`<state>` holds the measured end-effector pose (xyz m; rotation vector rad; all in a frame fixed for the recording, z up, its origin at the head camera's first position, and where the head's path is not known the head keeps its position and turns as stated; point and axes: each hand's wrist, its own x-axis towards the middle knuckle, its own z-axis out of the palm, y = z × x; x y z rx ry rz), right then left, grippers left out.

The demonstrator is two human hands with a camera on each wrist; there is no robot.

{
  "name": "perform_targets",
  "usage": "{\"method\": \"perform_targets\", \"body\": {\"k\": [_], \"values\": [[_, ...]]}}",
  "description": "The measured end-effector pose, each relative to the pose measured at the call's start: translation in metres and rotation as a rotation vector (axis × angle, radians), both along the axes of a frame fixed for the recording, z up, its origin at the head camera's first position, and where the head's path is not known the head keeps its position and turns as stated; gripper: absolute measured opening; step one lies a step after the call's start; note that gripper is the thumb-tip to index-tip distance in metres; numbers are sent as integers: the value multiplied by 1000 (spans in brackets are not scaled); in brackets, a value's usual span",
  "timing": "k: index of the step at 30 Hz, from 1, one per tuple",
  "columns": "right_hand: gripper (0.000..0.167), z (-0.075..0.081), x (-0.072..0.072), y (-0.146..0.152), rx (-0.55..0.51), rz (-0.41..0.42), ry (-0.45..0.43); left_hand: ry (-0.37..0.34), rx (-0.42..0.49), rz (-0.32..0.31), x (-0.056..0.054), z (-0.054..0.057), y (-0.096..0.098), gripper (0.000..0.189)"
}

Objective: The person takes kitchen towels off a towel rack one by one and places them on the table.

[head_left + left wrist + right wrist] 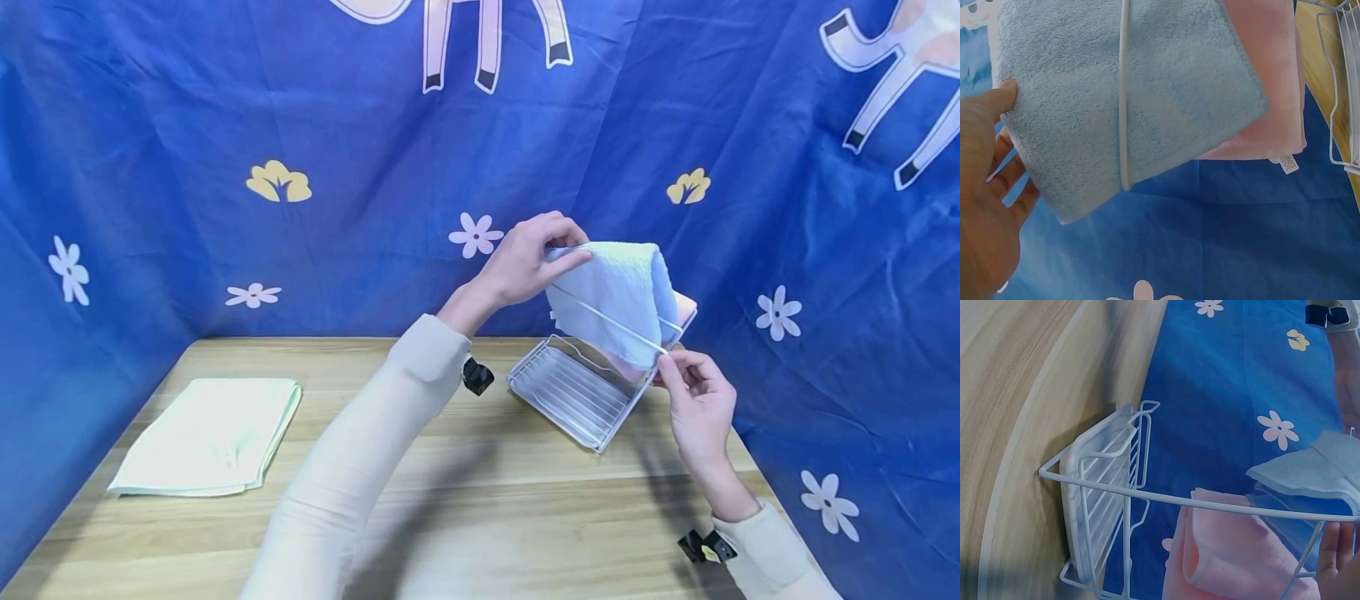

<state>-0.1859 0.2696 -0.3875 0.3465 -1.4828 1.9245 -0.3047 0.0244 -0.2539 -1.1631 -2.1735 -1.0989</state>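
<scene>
So, my left grip (531, 258) pinches the blue towel (622, 277) by its edge at the upper bars (1124, 94), right of frame centre; my right grip (701, 404) pinches the rack (628, 408), likely steadying it.

One fluffy light-blue towel (615, 279), one folded pink towel (1275, 62) and one folded pale-green towel (210, 433) make three; one bare left hand (532, 260) and one bare right hand (702, 407), two. There is one white wire rack (1172, 500).
</scene>
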Motion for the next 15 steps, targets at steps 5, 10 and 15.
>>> {"method": "perform_targets", "body": {"k": [5,10,15], "values": [[15,0,0,1,7,-8,-1,-10,21,-1,-3,1,-2,14],[13,-1,0,1,14,-3,-1,-6,38,0,-5,2,-5,13],[14,0,0,1,9,11,2,4,40,18,-6,5,-9,14]]}}
